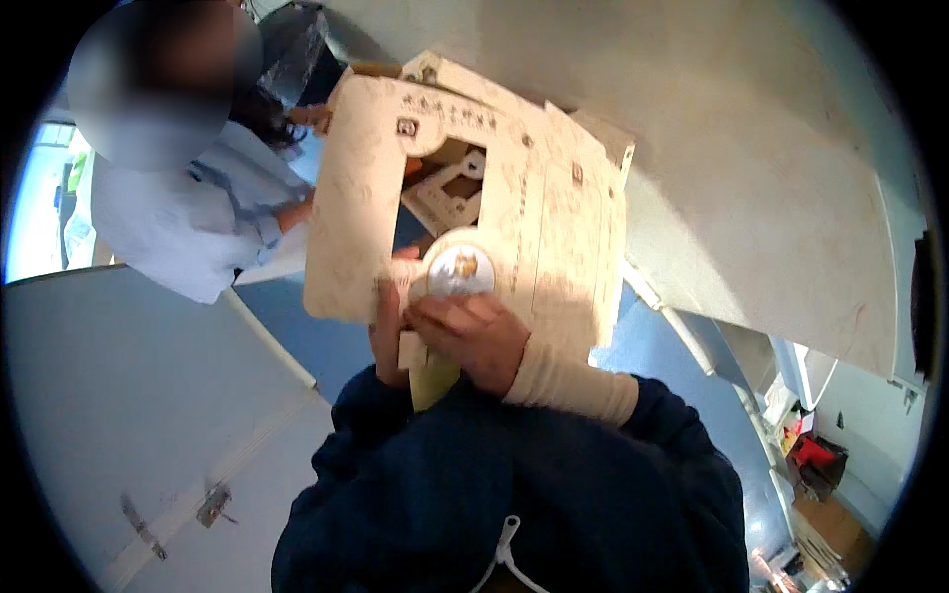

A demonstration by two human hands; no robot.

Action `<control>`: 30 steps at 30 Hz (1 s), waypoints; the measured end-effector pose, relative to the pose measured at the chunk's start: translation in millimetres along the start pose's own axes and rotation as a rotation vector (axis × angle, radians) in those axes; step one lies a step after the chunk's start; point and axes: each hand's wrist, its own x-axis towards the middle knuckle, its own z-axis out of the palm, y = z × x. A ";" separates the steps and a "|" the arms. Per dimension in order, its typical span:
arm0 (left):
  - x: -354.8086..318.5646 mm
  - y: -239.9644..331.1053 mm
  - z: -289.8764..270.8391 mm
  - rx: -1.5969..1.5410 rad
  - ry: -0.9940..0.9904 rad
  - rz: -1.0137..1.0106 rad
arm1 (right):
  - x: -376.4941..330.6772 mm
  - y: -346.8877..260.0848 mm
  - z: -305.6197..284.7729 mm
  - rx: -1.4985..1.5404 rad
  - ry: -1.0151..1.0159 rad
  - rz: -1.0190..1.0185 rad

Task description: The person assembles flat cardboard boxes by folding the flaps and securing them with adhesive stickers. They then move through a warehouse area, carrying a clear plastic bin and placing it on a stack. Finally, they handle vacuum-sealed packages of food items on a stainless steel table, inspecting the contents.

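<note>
Holding a cream die-cut cardboard sheet [514,198] up, left hand [388,331] gripping it, right hand [474,336] pressing a round disc [460,269]; most pieces are remaining unpunched.

You get a single head view, looking steeply down your chest, very close on your hands [465,331] and the sheet [554,198] they hold up

One pale cut-out sheet [465,188] is seen in the middle, and one round disc [460,271] is counted near its lower edge. Two hands are counted: one left hand [388,326], one right hand [474,341]. One other person [188,227] is seen far left.
</note>
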 end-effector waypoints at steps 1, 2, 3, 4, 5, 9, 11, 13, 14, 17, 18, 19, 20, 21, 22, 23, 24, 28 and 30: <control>2.6 -0.5 -1.9 0.043 0.003 0.016 | 3.3 1.3 -2.0 0.010 0.006 -0.069; 5.2 0.8 -0.8 -0.014 0.005 0.003 | 9.4 3.0 -11.1 0.086 -0.012 -0.001; 2.2 -0.8 2.3 -0.051 0.011 0.034 | 8.3 8.8 -15.3 0.076 0.057 0.042; 0.3 -1.2 3.8 -0.089 0.015 0.062 | 6.8 17.1 -17.0 0.066 0.127 0.086; -0.6 -1.3 5.0 -0.128 0.018 0.089 | 3.8 26.2 -17.6 0.055 0.199 0.129; 10.7 7.3 4.5 -0.078 -0.005 0.185 | -11.4 38.3 -16.2 0.110 0.041 0.115; 14.3 4.3 -9.6 0.213 -0.054 0.181 | -18.6 40.2 -18.5 0.242 0.077 0.227; 15.5 -4.7 -23.7 0.565 -0.164 0.287 | -19.3 39.6 -23.8 0.483 0.091 0.330; 18.3 -14.7 -31.5 0.772 -0.262 0.383 | -23.7 42.4 -33.8 0.650 0.092 0.390; 18.3 -5.3 -7.9 1.193 -0.522 0.305 | -43.0 50.1 -56.3 1.072 0.149 0.461; 19.2 -7.5 2.6 1.292 -0.660 0.261 | -53.0 49.4 -60.8 1.170 0.183 0.458; 17.9 -10.9 11.6 1.385 -0.802 0.213 | -63.5 47.8 -63.7 1.267 0.219 0.457; 13.1 -21.7 12.3 1.406 -0.839 0.233 | -71.6 47.3 -62.3 1.183 0.206 0.573; 11.4 -37.6 9.3 1.428 -0.883 0.258 | -79.6 46.6 -59.4 1.090 0.200 0.683; 12.6 -49.1 9.6 1.444 -0.934 0.294 | -87.9 48.3 -57.0 0.981 0.201 0.786; 12.6 -56.4 9.5 1.484 -0.967 0.339 | -97.8 51.4 -51.5 1.021 0.209 0.845; 12.6 -62.8 12.6 1.519 -1.005 0.383 | -110.8 57.0 -45.2 1.058 0.221 0.911; 2.3 -78.7 13.1 1.389 -1.028 0.412 | -144.2 69.3 -30.6 1.289 0.402 1.014; -2.8 -65.8 11.0 1.331 -0.956 0.315 | -147.1 68.1 -35.5 1.354 0.502 1.078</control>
